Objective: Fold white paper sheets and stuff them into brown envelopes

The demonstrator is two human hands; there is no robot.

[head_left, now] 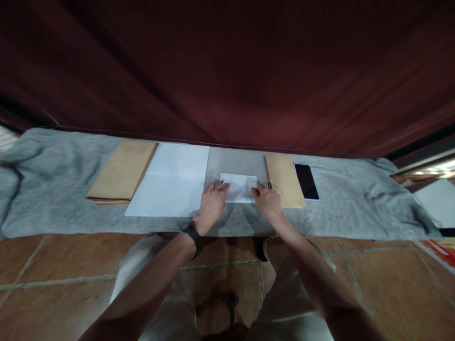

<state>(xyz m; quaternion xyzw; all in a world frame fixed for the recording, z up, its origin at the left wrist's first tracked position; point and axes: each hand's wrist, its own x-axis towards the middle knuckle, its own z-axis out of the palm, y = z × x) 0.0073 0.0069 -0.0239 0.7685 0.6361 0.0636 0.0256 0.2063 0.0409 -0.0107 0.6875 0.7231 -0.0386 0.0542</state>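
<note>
A small folded sheet of white paper [241,188] lies on the grey cloth in front of me. At its left edge, my left hand [212,201] has fingers and thumb closed on the paper near the upper corner. Across from it, my right hand [267,200] pinches the right edge, fingers curled. Left of my left hand lies a large flat white paper [169,180], perhaps a stack. Under and beside my right hand are brown envelopes [285,182], lying flat.
A stack of larger brown envelopes [122,171] lies at the left. A dark-screened phone [306,182] rests beside the right-hand envelopes. The grey cloth [348,199] covers a long narrow surface, wrinkled at both ends. Behind it hangs a dark red curtain [227,76]; tiled floor [64,284] lies below.
</note>
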